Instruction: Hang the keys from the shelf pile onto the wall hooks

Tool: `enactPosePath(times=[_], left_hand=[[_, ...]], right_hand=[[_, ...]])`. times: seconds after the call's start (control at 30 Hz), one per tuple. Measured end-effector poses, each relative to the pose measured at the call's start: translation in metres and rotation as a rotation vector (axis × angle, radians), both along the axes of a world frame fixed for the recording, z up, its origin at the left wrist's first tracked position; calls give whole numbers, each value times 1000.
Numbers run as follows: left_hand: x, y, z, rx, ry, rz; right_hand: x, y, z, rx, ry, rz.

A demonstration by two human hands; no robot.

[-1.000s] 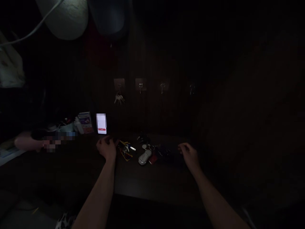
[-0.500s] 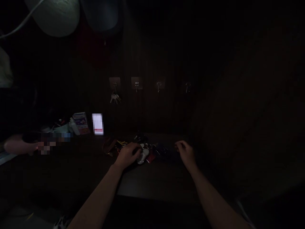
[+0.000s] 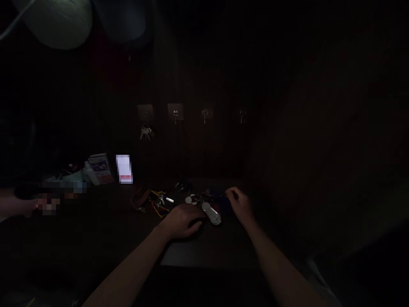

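Note:
In dim light my left hand (image 3: 182, 221) lies low over the dark surface, palm down, its thumb apart from the fingers. Just right of its fingertips is an oblong silver-grey object (image 3: 211, 213), perhaps a key fob, close to a key ring (image 3: 198, 198) and a round white tag (image 3: 191, 199). To the left lie keys with yellow and red cords (image 3: 159, 200) and a brown strap-like item (image 3: 140, 198). My right hand (image 3: 241, 205) is curled in a pinch beside a dark blue item (image 3: 224, 202); what its fingertips hold, if anything, is too dark to make out.
A bunch of keys (image 3: 147, 132) hangs from the leftmost of several wall hooks (image 3: 175, 113). A lit phone-like screen (image 3: 124, 169) leans by a small box (image 3: 101, 168). At far left is a pink object (image 3: 19, 202). Caps (image 3: 60, 21) hang above.
My left hand has shifted right and nearer me, and the silver-grey object has moved right. Keys with cords are now uncovered. My right hand stays pinched; the whole view has shifted slightly.

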State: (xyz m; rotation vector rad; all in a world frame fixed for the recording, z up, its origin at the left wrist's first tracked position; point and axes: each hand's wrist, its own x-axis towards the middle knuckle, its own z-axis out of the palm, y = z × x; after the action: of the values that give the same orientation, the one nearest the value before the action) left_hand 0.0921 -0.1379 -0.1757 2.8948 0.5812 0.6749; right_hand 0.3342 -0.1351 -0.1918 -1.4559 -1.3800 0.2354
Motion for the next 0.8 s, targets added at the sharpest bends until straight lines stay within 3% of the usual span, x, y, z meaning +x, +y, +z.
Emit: enactPosePath(times=[0.17,0.3,0.53,0.8], left_hand=[[0,6,-2,-11,-88,145],[2,12,-6,-33,-100,251],[2,15,-4,-102,-154,305],[-1,16,-7,5,-129,501]], right_hand=[[0,0,-2,43,-130,63],[-3,-1,-5,-25,-309,157],[-1,0,-9,-220,-468,-134],[2,-4,-8,-260,-468,-335]])
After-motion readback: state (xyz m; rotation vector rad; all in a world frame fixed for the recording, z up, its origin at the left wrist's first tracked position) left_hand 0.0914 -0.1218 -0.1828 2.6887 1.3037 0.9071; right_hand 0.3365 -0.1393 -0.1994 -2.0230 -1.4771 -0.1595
